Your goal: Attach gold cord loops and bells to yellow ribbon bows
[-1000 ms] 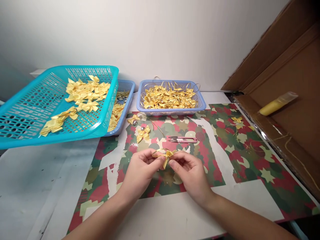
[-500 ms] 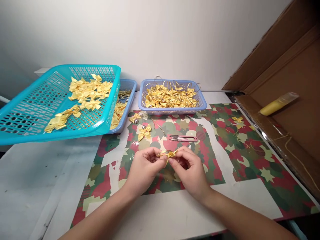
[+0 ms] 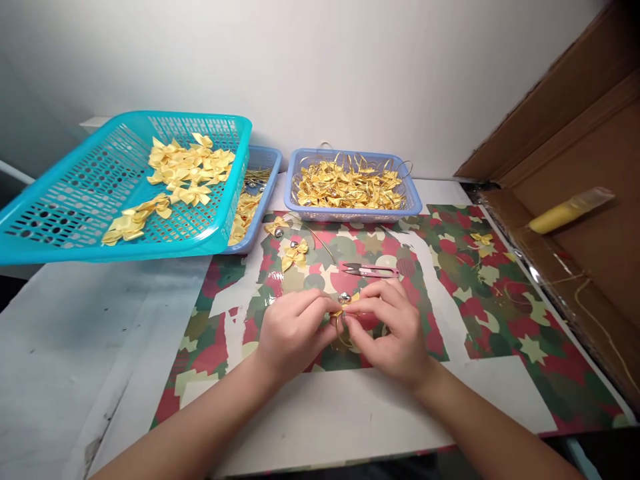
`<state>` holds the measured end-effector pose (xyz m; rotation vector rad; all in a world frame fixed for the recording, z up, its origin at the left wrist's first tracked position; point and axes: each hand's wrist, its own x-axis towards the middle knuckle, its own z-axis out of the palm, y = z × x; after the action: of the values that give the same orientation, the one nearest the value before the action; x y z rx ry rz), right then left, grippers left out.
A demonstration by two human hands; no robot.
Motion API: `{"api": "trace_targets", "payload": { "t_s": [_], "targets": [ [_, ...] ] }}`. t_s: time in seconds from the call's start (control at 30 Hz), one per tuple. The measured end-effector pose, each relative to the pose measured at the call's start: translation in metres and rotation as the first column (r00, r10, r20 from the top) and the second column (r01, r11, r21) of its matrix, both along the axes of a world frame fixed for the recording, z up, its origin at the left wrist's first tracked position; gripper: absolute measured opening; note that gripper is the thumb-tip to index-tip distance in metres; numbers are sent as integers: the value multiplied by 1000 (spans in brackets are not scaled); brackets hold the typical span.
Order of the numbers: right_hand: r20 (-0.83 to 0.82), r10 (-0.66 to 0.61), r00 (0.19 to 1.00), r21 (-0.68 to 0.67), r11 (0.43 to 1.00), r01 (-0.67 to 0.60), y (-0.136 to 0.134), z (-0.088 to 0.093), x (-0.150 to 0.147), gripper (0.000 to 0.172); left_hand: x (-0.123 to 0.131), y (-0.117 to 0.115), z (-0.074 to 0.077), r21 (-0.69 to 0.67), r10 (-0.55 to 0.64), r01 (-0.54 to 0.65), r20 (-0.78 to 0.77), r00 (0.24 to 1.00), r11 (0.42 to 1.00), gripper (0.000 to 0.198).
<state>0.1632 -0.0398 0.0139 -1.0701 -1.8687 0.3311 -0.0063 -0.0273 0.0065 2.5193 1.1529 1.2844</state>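
Note:
Between my two hands is a yellow ribbon bow (image 3: pixel 356 299) with a silver bell (image 3: pixel 345 298) at its far side and a loop of gold cord hanging toward me. My left hand (image 3: pixel 297 330) pinches the bow from the left, its fingers partly hidden behind the back of the hand. From the right, my right hand (image 3: pixel 393 327) pinches the cord and bow between thumb and fingers. Just beyond lie thread snips (image 3: pixel 371 270) with a pink handle. Two more bows with bells, one of them a near bow (image 3: pixel 295 257), rest to the left of the snips.
A turquoise basket (image 3: pixel 235 200) with loose yellow bows stands raised at left, overlapping a blue basket (image 3: pixel 273 173). Another blue basket (image 3: pixel 353 215) at the back holds many corded bows. On the right are a cardboard wall (image 3: pixel 565 133), a yellow tube (image 3: pixel 570 210) and a single bow (image 3: pixel 481 239).
My hands have turned the bow, so the bell now points away from me and the cord loop toward me. The left hand has rolled over, back upward. The view has shifted slightly.

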Motion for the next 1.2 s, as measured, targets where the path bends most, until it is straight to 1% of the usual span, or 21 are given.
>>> {"api": "trace_targets", "payload": {
  "t_s": [0.1, 0.2, 0.27, 0.33, 0.47, 0.57, 0.67, 0.77, 0.87, 0.97, 1.03, 1.07, 1.13, 1.2],
  "targets": [
    [63, -20, 998, 107, 994, 13, 0, -1, 1, 10, -2, 0, 1, 33, -4, 5, -33, 999, 999, 6],
    [132, -70, 989, 226, 973, 39, -1, -1, 0, 11, -3, 1, 1, 49, -1, 3, -52, 999, 999, 6],
    [159, -111, 981, 268, 961, 66, -1, -1, -1, 11, -3, 1, 1, 44, -1, 4, -60, 998, 999, 6],
    [167, -135, 977, 278, 957, 85, -1, -2, -3, 12, -2, 1, 1, 31, 4, -2, -61, 998, 1000, 7],
    [132, -124, 983, 242, 966, 89, 0, -7, -6, 12, 0, 0, 0, -43, 11, -13, -45, 999, 999, 9],
    [82, -106, 991, 204, 975, 87, 0, -11, -6, 12, 1, 0, -1, -176, 0, 3, 19, 1000, 984, 12],
    [12, -92, 996, 147, 985, 89, 0, -11, -6, 13, 2, 1, 1, -315, 3, 29, 99, 995, 949, 13],
    [-47, -68, 997, 53, 996, 70, 0, -7, -4, 13, 1, 2, 5, -452, 17, 62, 170, 985, 890, 12],
    [-86, -33, 996, -29, 999, 31, 2, -3, -2, 12, 0, 2, 9, -538, 45, 78, 212, 976, 840, 11],
    [-93, -8, 996, -67, 998, 2, 4, -2, -2, 17, 0, 1, 10, -529, 46, 73, 208, 977, 845, 10],
    [-64, 1, 998, -64, 998, -5, 5, -2, -2, 12, 0, 1, 9, -493, 28, 70, 189, 982, 867, 10],
    [-46, 1, 999, -53, 999, -4, 4, -3, -2, 10, 0, 1, 8, -474, 20, 67, 177, 984, 878, 11],
    [-13, -9, 1000, -9, 1000, 9, 4, -5, -3, 12, 1, 1, 7, -446, 16, 57, 158, 987, 893, 12],
    [27, -27, 999, 47, 999, 26, 3, -6, -4, 14, 2, 0, 6, -443, 17, 53, 153, 988, 895, 13]
  ]
}}
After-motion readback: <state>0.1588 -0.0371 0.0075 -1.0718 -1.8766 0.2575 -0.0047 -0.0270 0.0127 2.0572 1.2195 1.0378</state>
